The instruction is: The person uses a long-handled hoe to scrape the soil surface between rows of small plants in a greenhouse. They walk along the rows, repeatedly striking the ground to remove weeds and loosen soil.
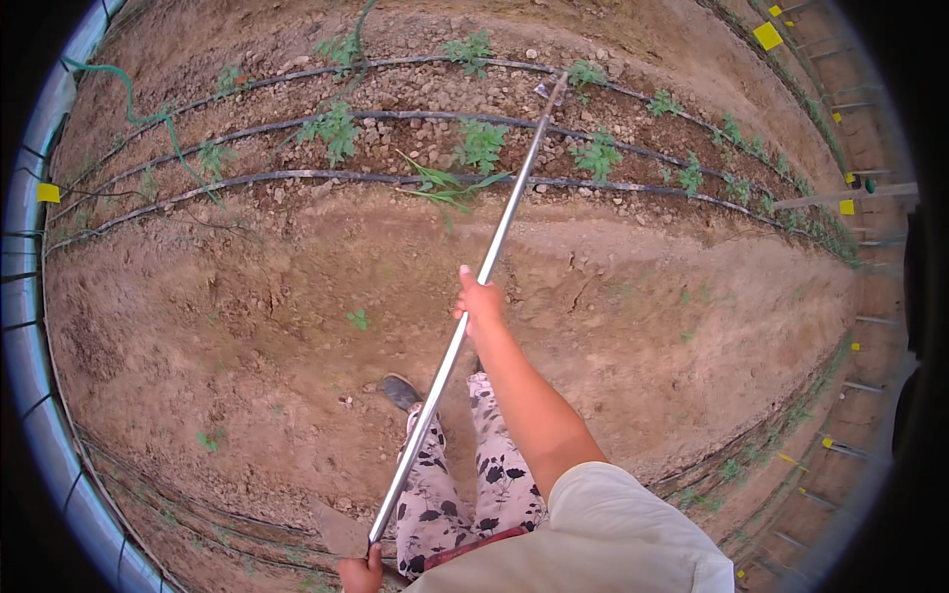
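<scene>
My right hand (483, 302) grips the middle of a long bare-metal handle (445, 370), thumb pointing along it. Lower down, my left hand (361, 572) is closed around the near end of the same handle. The handle runs away from me to a narrow rusty tool head (556, 90), which looks like a small hoe. That head rests at the soil of the planted bed, beside a young leafy plant (587, 73) at the far drip hose. A flat brownish-grey triangular piece (337, 528) shows by my left hand; I cannot tell what it is.
Three black drip hoses (296, 176) cross the cloddy bed between tomato-like seedlings (482, 143). Pulled-looking grassy leaves (442, 187) lie over the nearest hose. Green twine (130, 96) hangs at the left, near the plastic-sheeted wall (26, 311). Yellow cards (767, 35) and a pole (845, 196) stand right.
</scene>
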A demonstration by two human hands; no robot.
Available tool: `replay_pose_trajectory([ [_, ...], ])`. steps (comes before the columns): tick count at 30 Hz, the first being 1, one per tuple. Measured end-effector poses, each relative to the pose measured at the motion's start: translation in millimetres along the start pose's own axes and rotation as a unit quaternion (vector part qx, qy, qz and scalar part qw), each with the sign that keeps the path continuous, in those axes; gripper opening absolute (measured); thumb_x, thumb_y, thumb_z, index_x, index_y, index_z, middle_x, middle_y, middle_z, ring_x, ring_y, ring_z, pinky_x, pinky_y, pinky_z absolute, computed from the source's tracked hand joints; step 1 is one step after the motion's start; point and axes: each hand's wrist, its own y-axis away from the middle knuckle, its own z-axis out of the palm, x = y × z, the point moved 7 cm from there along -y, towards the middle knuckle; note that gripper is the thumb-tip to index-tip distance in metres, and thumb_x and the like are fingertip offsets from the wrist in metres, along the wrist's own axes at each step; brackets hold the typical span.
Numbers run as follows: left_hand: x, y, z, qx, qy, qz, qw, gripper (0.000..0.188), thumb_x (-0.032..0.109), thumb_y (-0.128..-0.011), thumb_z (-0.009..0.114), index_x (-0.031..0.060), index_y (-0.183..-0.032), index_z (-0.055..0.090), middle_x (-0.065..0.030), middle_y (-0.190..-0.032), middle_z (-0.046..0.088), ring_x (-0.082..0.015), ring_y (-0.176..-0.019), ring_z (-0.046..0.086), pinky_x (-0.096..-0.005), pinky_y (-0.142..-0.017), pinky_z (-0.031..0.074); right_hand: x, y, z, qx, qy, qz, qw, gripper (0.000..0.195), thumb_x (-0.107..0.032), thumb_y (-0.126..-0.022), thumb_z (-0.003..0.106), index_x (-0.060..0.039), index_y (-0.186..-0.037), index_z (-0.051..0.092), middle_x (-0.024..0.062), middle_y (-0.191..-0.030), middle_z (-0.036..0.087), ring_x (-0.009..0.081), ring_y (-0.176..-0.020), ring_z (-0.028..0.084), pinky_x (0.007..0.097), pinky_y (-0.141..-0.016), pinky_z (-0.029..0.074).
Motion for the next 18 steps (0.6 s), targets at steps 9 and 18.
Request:
replay_pose_trajectory([
  [9,-25,73,-43,-0.001,0.125,-0.04,0.991,0.056,0.047,-0.088,0.044,-0.0005,-0.064,0.064,-0.0149,-0.049,0.054,-0.0236,-0.045,0.052,-0.0422,-0.048,0.039,58,65,26,0.049,0.133,-0.002,0.99,0.036,-0.025,-0.08,0.064,-0.0057,-0.066,0.039,0.003,-0.048,0.041,0.0141,-0.032,0.039,0.0288,-0.028,0.032],
  [18,-17,55,-43,0.052,0.017,0.019,0.998,0.06,0.055,-0.085,0.042,0.0011,-0.074,0.066,-0.0258,-0.063,0.057,-0.0376,-0.069,0.06,-0.0453,-0.06,0.043,36,29,29,-0.021,0.03,0.006,0.999,0.034,-0.028,-0.081,0.064,-0.0095,-0.065,0.04,0.0011,-0.047,0.039,0.0121,-0.032,0.035,0.0277,-0.028,0.029],
])
